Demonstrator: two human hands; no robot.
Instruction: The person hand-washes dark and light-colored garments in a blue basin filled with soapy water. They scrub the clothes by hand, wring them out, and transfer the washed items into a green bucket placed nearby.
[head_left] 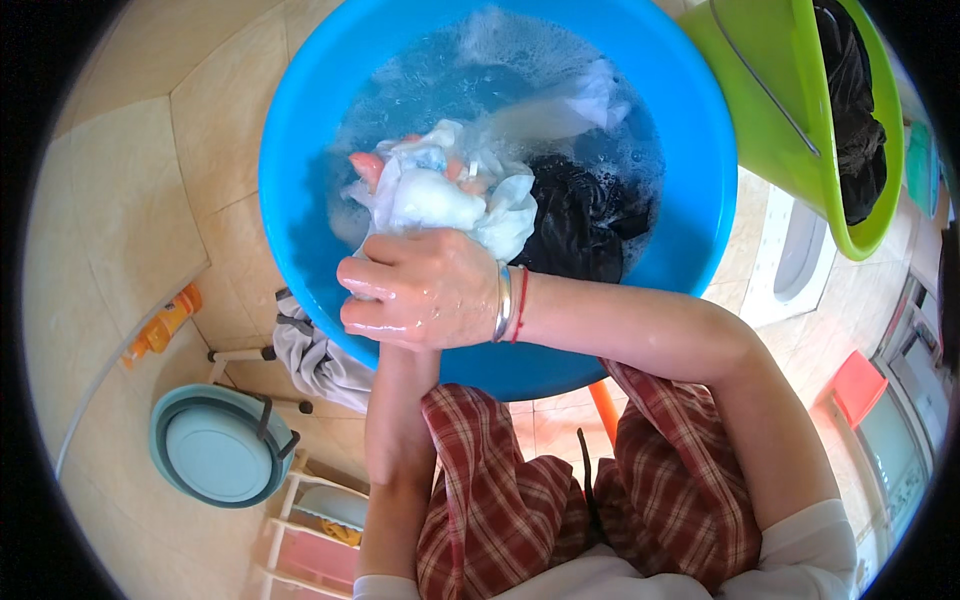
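White wet cloth (430,200) is bunched up over soapy water in a large blue basin (300,250). My right hand (420,290) is closed on the near end of this cloth, its knuckles up and its skin wet. My left forearm comes up beneath it. Most of my left hand (367,168) is hidden by the right hand and the cloth; pinkish fingers show among the folds, curled into them. Just right of the bunched cloth, a black garment (575,220) lies in the water. Farther off, a pale white piece of fabric (570,105) floats among suds.
A green bucket (770,90) holding dark clothes leans in at the upper right. To the lower left are a folding blue-grey basin (220,445), a grey cloth (315,350), an orange bottle (163,325) and a rack (315,525). A white floor fixture (790,255) lies right.
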